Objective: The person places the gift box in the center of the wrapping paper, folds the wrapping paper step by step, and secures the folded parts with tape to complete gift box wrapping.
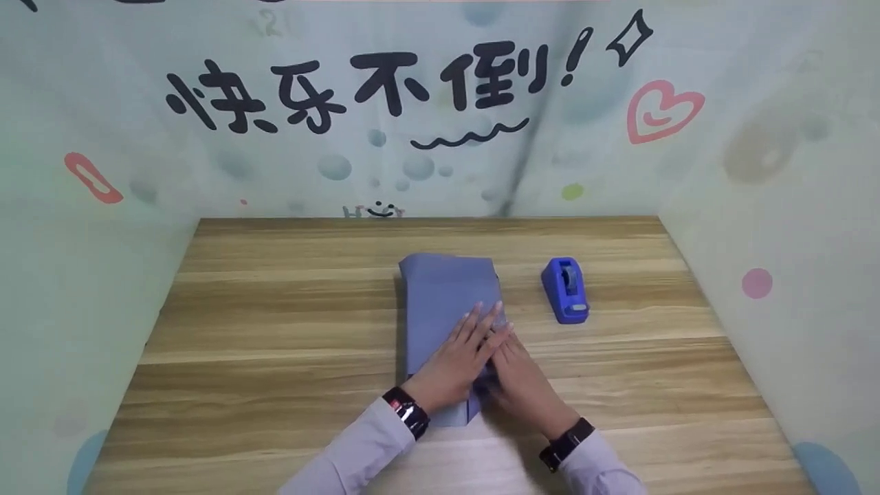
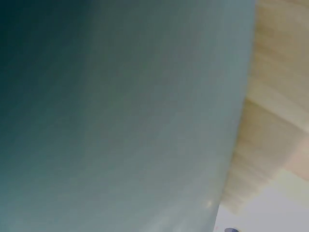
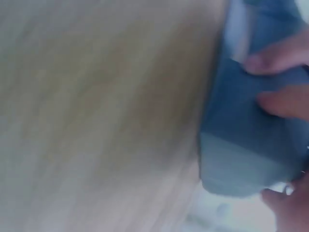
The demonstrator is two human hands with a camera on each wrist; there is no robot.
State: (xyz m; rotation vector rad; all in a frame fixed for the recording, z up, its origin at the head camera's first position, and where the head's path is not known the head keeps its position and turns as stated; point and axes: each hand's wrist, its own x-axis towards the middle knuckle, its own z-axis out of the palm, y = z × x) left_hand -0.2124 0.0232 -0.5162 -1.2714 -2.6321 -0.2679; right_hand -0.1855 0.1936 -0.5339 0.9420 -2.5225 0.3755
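A box-shaped package wrapped in blue-grey paper (image 1: pixel 447 295) lies lengthwise on the wooden table. Across its upper face, near the right edge, my left hand (image 1: pixel 450 364) rests with its fingers stretched out. My right hand (image 1: pixel 526 381) presses along the package's right side, its fingertips partly hidden under the left fingers. Fingers (image 3: pixel 280 102) touch the blue paper (image 3: pixel 241 106) in the blurred right wrist view, where a pale strip shows on the paper. The left wrist view is mostly filled by a close blue-grey surface (image 2: pixel 159 111).
A blue tape dispenser (image 1: pixel 566 292) with a roll in it stands right of the package. The wood-grained table (image 1: pixel 275 309) meets printed cloth walls (image 1: pixel 330 165) at the back and both sides.
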